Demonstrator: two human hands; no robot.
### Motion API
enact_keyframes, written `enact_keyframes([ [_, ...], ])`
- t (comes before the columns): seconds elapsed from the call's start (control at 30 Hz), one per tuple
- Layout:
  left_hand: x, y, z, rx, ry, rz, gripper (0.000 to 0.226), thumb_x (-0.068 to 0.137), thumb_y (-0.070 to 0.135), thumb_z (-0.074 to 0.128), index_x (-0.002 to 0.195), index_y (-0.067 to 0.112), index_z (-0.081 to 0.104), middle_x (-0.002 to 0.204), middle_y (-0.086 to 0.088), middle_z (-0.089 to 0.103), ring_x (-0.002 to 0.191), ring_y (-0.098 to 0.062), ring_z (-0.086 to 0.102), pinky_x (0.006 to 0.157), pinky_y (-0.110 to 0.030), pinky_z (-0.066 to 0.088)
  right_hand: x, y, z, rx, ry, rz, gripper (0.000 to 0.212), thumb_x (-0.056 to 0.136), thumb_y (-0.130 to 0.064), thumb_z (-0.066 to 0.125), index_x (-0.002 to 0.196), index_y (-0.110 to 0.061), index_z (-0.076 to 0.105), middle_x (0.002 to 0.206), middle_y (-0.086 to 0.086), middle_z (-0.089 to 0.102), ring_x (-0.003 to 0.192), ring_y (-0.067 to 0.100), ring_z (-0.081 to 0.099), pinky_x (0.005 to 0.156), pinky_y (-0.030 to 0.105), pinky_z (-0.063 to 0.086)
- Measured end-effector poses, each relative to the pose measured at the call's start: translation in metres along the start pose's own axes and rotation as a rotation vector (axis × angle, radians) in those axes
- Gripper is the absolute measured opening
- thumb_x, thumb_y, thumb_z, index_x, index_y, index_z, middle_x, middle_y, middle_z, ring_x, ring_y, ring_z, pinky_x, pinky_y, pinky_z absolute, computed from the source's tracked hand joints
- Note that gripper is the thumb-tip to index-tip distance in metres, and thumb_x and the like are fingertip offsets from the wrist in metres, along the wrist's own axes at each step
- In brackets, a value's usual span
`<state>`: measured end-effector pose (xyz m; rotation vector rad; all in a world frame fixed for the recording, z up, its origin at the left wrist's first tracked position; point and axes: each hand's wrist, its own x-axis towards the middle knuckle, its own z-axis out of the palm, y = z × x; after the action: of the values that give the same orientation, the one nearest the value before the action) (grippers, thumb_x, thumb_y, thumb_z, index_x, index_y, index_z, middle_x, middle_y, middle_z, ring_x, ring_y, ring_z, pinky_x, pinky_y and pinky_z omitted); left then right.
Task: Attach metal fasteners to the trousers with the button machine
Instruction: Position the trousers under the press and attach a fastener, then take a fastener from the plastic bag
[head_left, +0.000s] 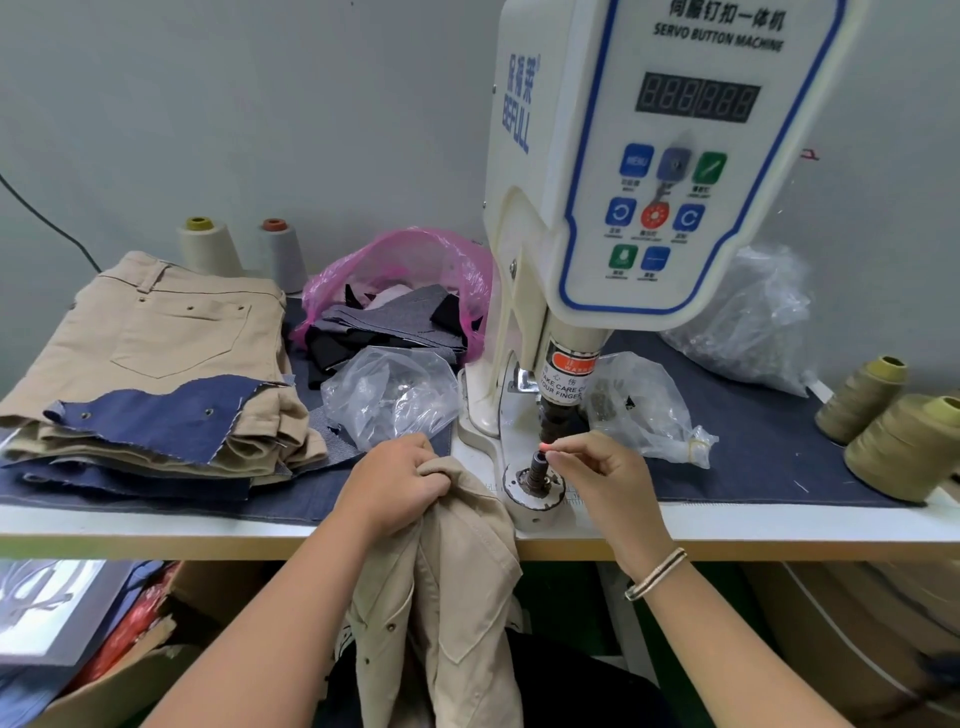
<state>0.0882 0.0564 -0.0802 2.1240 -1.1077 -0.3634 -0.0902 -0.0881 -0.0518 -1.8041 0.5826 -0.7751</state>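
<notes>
Two hands working: we are seeing the button machine (649, 171) looming just above the fingers. The trousers (457, 561) are bunching in the left hand (395, 483), fingers curling tight round the cloth. The right hand (597, 478) is pinching at the lower die (537, 467); any fastener there is too small to tell. We are judging a crush risk if the punch drops.
</notes>
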Motion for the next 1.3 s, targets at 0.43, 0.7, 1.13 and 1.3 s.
enact_keyframes([
  [0.43,-0.014,0.055,-0.045,-0.66,-0.52,0.022,0.023,0.068,0.016,0.056,0.082,0.014,0.074,0.093,-0.013,0.07,0.088,-0.019,0.066,0.079,-0.025,0.052,-0.048,-0.014,0.006,-0.067,-0.364,-0.097,0.056,0.072,-0.042,0.068,0.125,-0.036,0.05,0.12,-0.018,0.061,0.114,0.0,0.054,0.094,0.018,0.044],
  [0.7,-0.009,0.079,-0.037,-0.848,-0.619,-0.032,0.022,0.08,0.017,0.058,0.096,0.013,0.073,0.1,-0.014,0.07,0.092,-0.023,0.067,0.081,-0.031,0.055,-0.025,-0.012,-0.037,0.399,-0.552,0.361,0.039,0.059,-0.031,0.081,0.096,-0.02,0.076,0.097,0.003,0.073,0.089,0.014,0.068,0.075,0.024,0.052],
  [1.13,0.013,0.066,-0.014,-0.691,-0.629,-0.148,0.047,0.077,0.021,0.068,0.108,-0.01,0.052,0.101,-0.02,0.062,0.094,-0.029,0.06,0.09,-0.041,0.044,0.008,-0.003,-0.064,0.507,-0.546,0.495,0.051,0.059,-0.033,0.085,0.103,-0.009,0.074,0.103,0.012,0.071,0.089,0.02,0.068,0.076,0.029,0.054],
  [1.3,0.018,0.059,-0.008,-0.719,-0.586,-0.183,0.02,0.075,0.024,0.071,0.093,0.015,0.07,0.09,-0.009,0.068,0.084,-0.019,0.064,0.074,-0.027,0.052,0.024,0.001,-0.051,0.455,-0.382,0.456,0.03,0.074,-0.032,0.067,0.095,-0.014,0.076,0.1,0.013,0.072,0.086,0.018,0.068,0.078,0.029,0.056],
])
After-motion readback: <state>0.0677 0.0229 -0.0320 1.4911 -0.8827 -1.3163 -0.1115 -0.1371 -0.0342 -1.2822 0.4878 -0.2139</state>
